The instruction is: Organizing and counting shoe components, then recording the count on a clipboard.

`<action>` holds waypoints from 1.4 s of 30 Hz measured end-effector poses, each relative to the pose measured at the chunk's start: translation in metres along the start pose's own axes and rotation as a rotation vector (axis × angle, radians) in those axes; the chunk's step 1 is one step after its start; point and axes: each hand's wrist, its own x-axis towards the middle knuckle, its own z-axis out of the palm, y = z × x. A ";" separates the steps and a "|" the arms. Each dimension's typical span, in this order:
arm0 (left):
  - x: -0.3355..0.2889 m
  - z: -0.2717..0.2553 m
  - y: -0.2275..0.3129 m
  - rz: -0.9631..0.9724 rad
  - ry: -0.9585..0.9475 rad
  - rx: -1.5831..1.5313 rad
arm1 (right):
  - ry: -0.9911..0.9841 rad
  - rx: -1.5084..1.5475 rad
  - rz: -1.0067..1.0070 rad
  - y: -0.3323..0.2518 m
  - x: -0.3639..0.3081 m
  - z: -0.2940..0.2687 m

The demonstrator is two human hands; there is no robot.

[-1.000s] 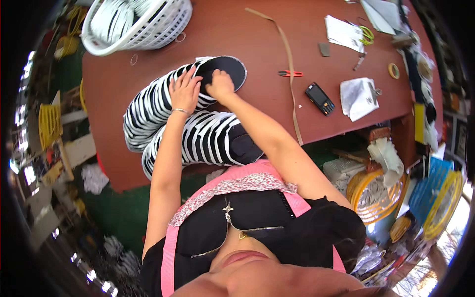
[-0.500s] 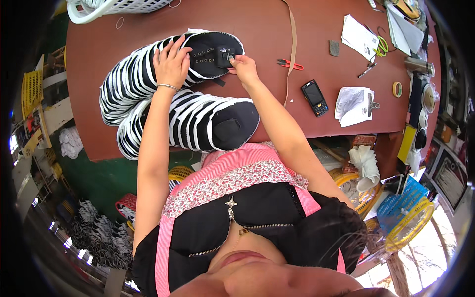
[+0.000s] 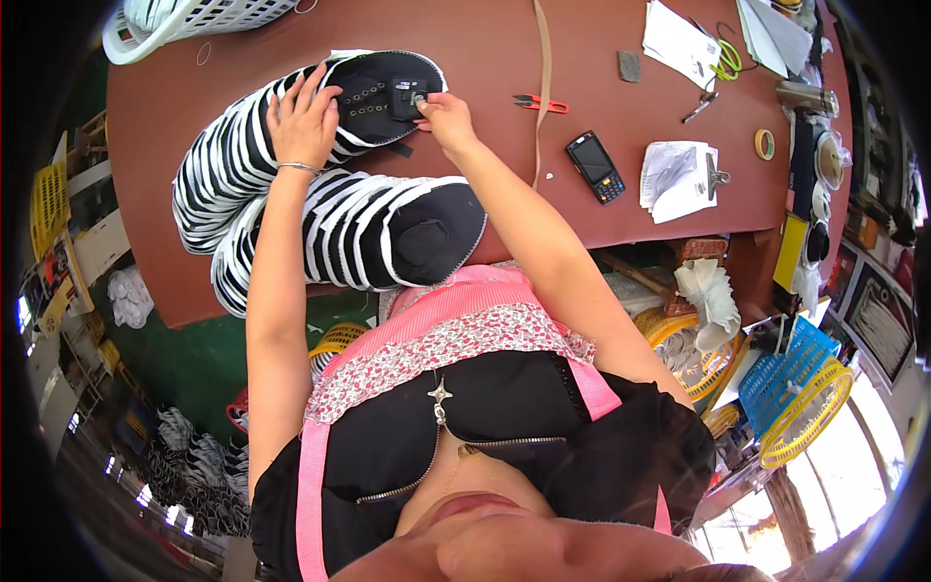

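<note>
Two long stacks of nested black shoe uppers with white edges lie side by side on the table. My left hand [image 3: 304, 126] rests on the far stack [image 3: 221, 150], fingers spread. At that stack's right end, the front shoe upper [image 3: 363, 78] shows its dark inside and two rows of eyelets. My right hand [image 3: 446, 121] pinches the edge of its black tongue [image 3: 401, 105], which carries a small printed label. The near stack [image 3: 335, 228] lies under my left forearm, its rounded black end [image 3: 436, 238] toward the right, and neither hand holds it.
A white plastic basket [image 3: 145, 44] stands at the far left. To the right lie red thread snips [image 3: 553, 105], a tan strap [image 3: 543, 58], a black handheld scanner [image 3: 593, 167], a clipboard with papers [image 3: 676, 184], a tape roll [image 3: 764, 145] and green-handled scissors [image 3: 726, 60].
The whole view has shifted, so the table appears further up and left. My right hand still pinches the tongue, which now shows more of its dark face. My left hand stays on the far stack.
</note>
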 end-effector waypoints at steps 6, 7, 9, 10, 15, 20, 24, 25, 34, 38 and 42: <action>-0.001 0.003 -0.015 0.038 -0.134 0.161 | -0.031 -0.038 -0.059 -0.005 -0.014 -0.004; 0.005 0.000 -0.014 0.051 -0.150 0.164 | -0.085 -0.164 -0.118 -0.001 -0.011 -0.019; 0.003 -0.001 -0.020 0.023 -0.165 0.152 | -0.168 -0.220 -0.178 -0.014 -0.034 -0.048; 0.002 -0.001 -0.021 -0.002 -0.170 0.161 | -0.220 -0.242 -0.190 -0.024 -0.049 -0.068; 0.024 -0.024 0.079 0.021 0.165 0.091 | -0.007 -0.687 -0.792 -0.114 -0.140 -0.232; 0.034 0.002 0.290 0.156 0.135 -0.322 | 0.582 -1.122 -0.869 -0.133 -0.156 -0.458; 0.022 0.026 0.450 0.575 -0.373 -0.740 | 0.894 -1.294 -0.458 -0.123 -0.148 -0.543; 0.021 0.028 0.480 0.593 -0.428 -0.732 | 0.888 -1.292 -0.460 -0.117 -0.142 -0.549; 0.019 0.079 0.507 0.216 -0.664 -0.222 | 0.818 -1.429 -0.682 -0.137 -0.106 -0.506; 0.039 0.073 0.502 0.076 -0.697 -0.335 | 0.559 -1.502 -0.748 -0.174 -0.044 -0.529; 0.046 0.079 0.499 0.022 -0.713 -0.352 | 0.259 -1.838 -0.565 -0.198 -0.016 -0.534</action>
